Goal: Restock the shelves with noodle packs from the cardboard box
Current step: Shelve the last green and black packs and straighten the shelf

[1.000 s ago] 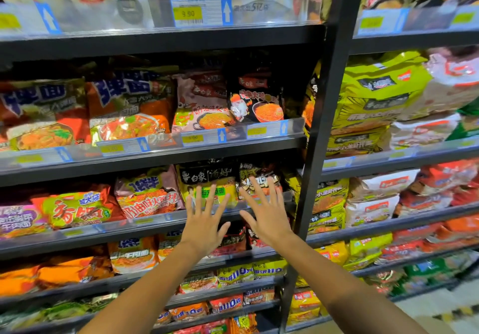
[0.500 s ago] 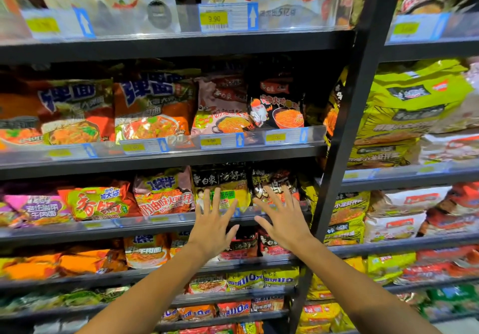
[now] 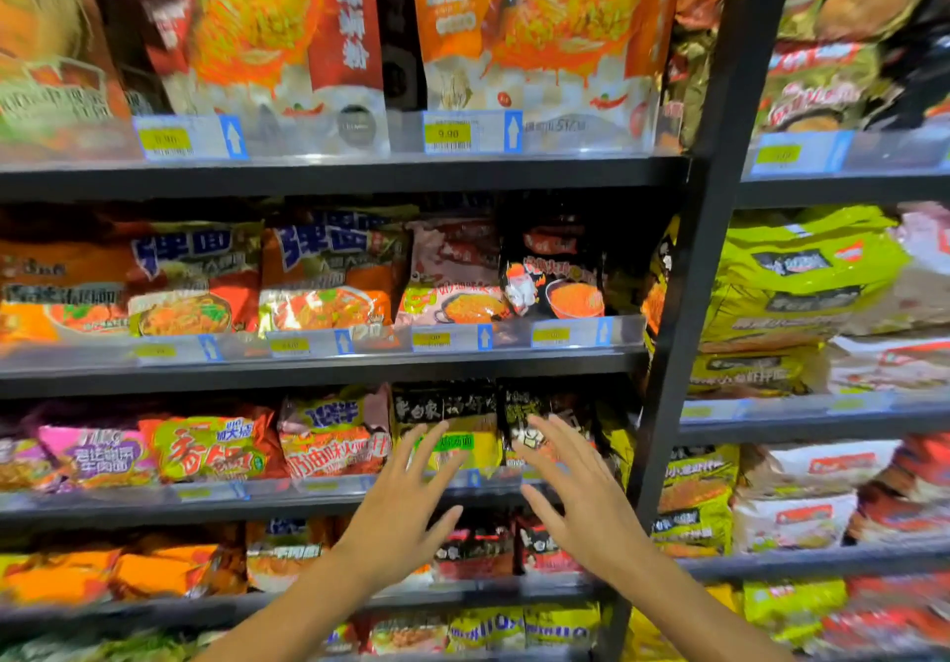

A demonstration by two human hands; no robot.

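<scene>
Reaching forward side by side, both hands hold nothing: the left hand (image 3: pixel 406 517) has its fingers spread and fairly straight, the right hand (image 3: pixel 581 502) likewise has its fingers fanned apart, and the two are close to each other but apart. Just beyond the fingertips of the left hand stands a black and yellow noodle pack (image 3: pixel 447 425) with a green label, and just beyond the fingertips of the right hand stands a black noodle pack (image 3: pixel 545 414); whether any fingertip touches either pack cannot be told through the blur. Both packs sit upright on a dark shelf (image 3: pixel 154 504) whose front edge runs across behind the knuckles, fitted with a clear strip of price tags. To the left of the left hand on that same shelf are a pink and orange noodle pack (image 3: pixel 334 435) and, further left, a red and green pack (image 3: pixel 211 448). Above the hands the next shelf up carries orange packs (image 3: pixel 329 276) with blue lettering and a black pack showing a red bowl (image 3: pixel 555 276). Higher again stand tall orange pouches (image 3: pixel 540 34) behind a yellow price tag (image 3: pixel 448 133). Right of the right hand a black upright post (image 3: pixel 683 327) divides the racks, with lime green packs (image 3: pixel 802 276) stacked past it. Below the wrists are red and black packs (image 3: pixel 478 548). No cardboard box shows
</scene>
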